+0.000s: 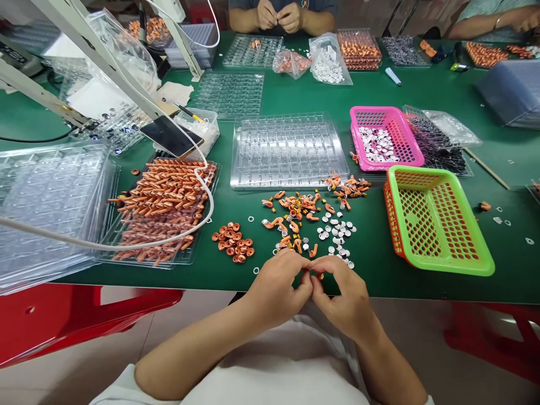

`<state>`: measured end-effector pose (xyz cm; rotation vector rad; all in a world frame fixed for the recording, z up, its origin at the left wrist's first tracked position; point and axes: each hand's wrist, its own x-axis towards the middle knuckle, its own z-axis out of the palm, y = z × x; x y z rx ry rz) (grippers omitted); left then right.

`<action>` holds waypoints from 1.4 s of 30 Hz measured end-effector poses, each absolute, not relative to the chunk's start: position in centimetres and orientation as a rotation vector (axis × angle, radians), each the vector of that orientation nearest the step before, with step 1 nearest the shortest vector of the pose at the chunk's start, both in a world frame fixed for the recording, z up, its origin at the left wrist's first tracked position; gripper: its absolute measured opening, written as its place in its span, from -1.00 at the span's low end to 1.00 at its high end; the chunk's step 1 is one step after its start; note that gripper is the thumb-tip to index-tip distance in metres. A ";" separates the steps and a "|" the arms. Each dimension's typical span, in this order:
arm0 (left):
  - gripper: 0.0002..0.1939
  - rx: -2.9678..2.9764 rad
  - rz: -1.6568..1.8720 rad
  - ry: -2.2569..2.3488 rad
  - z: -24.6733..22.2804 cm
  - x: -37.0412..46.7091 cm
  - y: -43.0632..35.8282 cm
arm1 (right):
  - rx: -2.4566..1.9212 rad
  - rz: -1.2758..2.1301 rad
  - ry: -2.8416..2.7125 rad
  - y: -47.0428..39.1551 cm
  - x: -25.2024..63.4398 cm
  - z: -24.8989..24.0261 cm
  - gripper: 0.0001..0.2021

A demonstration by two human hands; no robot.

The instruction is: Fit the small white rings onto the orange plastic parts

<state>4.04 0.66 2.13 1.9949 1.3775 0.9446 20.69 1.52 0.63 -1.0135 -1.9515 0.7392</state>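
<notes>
one small orange-and-gold part (pixel 320 276), mostly hidden by fingers, is pinched between the left hand (pixel 280 286) and the right hand (pixel 348 291), thumbs and forefingers nearly closed on it, at the near edge of the green table (pixel 373 264). just beyond lie orange earbud-like shells (pixel 294 226) and round white discs (pixel 335 232), with copper-coloured cups (pixel 230 243) to the left.

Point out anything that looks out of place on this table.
One orange cup lies alone on the left, away from the cup pile near the left hand; an orange piece sits apart, right of the green basket. Both look like strays.
</notes>
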 end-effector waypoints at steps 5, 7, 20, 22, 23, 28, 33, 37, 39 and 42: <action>-0.89 1.922 0.807 1.439 2.5 4.0 0.9 | -1.004 0.531 -2.058 1.8 20.4 0.2 -0.78; -0.89 1.929 0.781 1.458 2.5 3.9 0.9 | -1.013 0.485 -2.091 1.8 20.4 0.0 -0.79; -0.89 1.866 0.860 1.368 2.2 3.5 0.6 | -1.107 0.660 -1.987 1.4 20.6 -0.5 -0.87; -0.89 1.833 0.875 1.353 2.4 3.5 0.6 | -1.128 0.728 -1.965 1.4 20.6 -0.4 -0.88; -0.89 1.819 0.879 1.347 2.4 3.5 0.5 | -1.135 0.758 -1.958 1.4 20.7 -0.2 -0.89; -0.89 1.738 0.933 1.301 2.9 3.3 0.5 | -1.136 0.928 -1.863 1.4 20.8 0.4 -0.92; -0.85 1.380 0.897 1.180 3.1 2.8 0.6 | -0.964 1.499 -1.452 1.4 21.0 0.1 -0.90; -0.82 1.027 0.869 1.046 2.6 3.0 0.6 | -0.792 1.744 -1.197 1.3 20.6 -0.9 -0.89; -0.79 0.936 0.879 1.001 2.4 3.2 0.6 | -0.766 1.768 -1.160 1.2 20.4 -1.2 -0.90; -0.77 0.897 0.884 0.989 2.3 3.3 0.7 | -0.779 1.652 -1.225 1.1 20.3 -1.3 -0.93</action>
